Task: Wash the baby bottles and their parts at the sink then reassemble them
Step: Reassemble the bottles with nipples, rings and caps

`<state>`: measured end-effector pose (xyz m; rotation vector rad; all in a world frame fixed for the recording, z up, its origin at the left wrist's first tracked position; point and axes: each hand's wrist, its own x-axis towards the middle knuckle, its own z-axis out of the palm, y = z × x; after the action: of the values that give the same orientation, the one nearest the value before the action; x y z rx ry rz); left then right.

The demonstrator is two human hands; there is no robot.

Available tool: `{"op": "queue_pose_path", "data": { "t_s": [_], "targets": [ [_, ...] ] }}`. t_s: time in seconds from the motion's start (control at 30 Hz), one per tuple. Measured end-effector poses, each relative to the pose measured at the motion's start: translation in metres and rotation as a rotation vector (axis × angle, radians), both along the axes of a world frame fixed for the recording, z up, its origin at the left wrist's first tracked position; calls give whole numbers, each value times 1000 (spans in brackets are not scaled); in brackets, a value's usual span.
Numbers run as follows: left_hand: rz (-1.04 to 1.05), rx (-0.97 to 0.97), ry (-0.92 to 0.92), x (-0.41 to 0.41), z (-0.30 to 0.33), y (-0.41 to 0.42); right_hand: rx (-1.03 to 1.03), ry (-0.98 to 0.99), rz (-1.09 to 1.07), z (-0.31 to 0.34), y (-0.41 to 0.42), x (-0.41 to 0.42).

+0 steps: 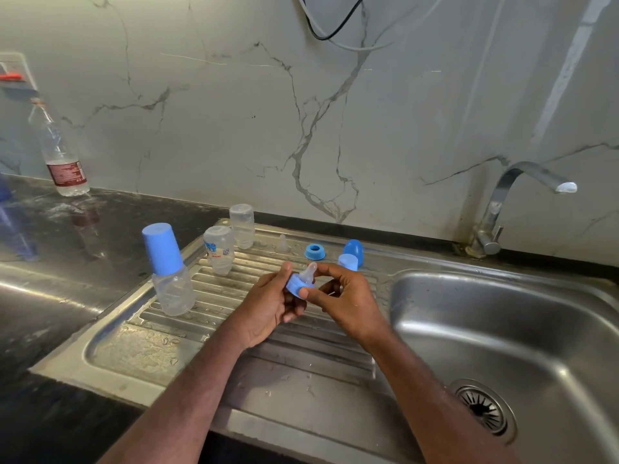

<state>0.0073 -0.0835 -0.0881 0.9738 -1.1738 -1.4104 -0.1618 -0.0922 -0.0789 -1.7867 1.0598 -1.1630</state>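
Over the middle of the ribbed drainboard (234, 329), both hands meet on a blue screw ring (296, 287) with a clear silicone teat (308, 272) poking up through it. The left hand (268, 309) grips the ring from below and behind, fingers curled round its rim, while the right hand (345, 298) pinches ring and teat between thumb and forefinger, its other fingers loosely bent. Near the drainboard's left edge stands an assembled bottle with a blue cap (167, 267). Toward the back edge two clear bottle bodies stand upside down (219, 249) (242, 225), with a loose teat (283, 244), a second blue ring (315, 252), a dark blue dome cap (353, 250) and a pale blue cap (348, 262) ranged to their right. The sink basin (502, 329) lies at the right, its tap (512, 202) at the back corner.
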Motion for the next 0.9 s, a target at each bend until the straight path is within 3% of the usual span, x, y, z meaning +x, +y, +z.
{"op": "queue_pose_path", "data": {
  "t_s": [0.13, 0.3, 0.37, 0.47, 0.67, 0.8, 0.9],
  "targets": [
    [198, -95, -194, 8, -2, 4, 4, 1, 18, 2, 2, 15],
    [861, -505, -664, 22, 2, -3, 22, -54, -36, 0, -2, 19],
    [1004, -553, -780, 23, 6, -9, 17, -39, -45, -3, -1, 18],
    [1094, -524, -845, 31, 9, -26, 35, -31, -17, -7, 0, 16],
    [1170, -290, -850, 46, 13, -61, 52, -15, -21, -5, -5, 17],
    [1147, -88, -847, 58, 10, -77, 35, 19, -15, -10, -12, 18],
    [1102, -60, -821, 62, 5, -81, 43, 5, -9, -11, -13, 18]
  ]
}}
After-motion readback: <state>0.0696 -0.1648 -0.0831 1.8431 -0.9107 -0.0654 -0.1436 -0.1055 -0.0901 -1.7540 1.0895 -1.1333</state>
